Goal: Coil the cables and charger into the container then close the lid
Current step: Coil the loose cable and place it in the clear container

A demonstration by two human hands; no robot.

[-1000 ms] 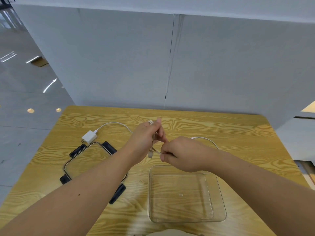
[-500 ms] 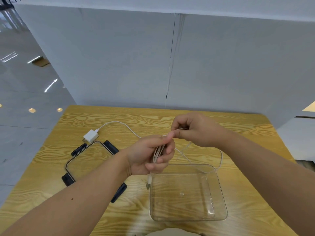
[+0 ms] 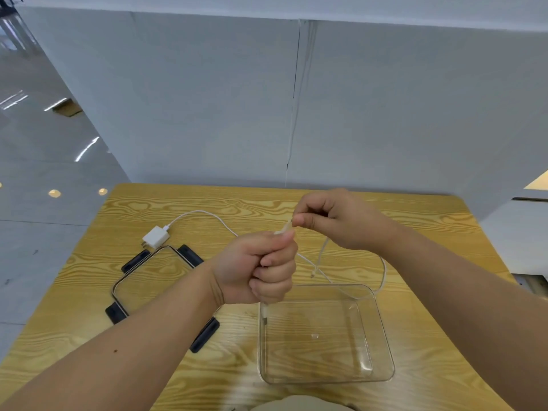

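The white cable is running from the left hand, whose grip is clenching the gathered loops, up to the right hand pinching the strand. Its slack is trailing right, draping over the empty container rim; the right hand is nearer it.

Cable gathered tighter

The left hand now fists fully around the cable; the right hand sits slightly further right.
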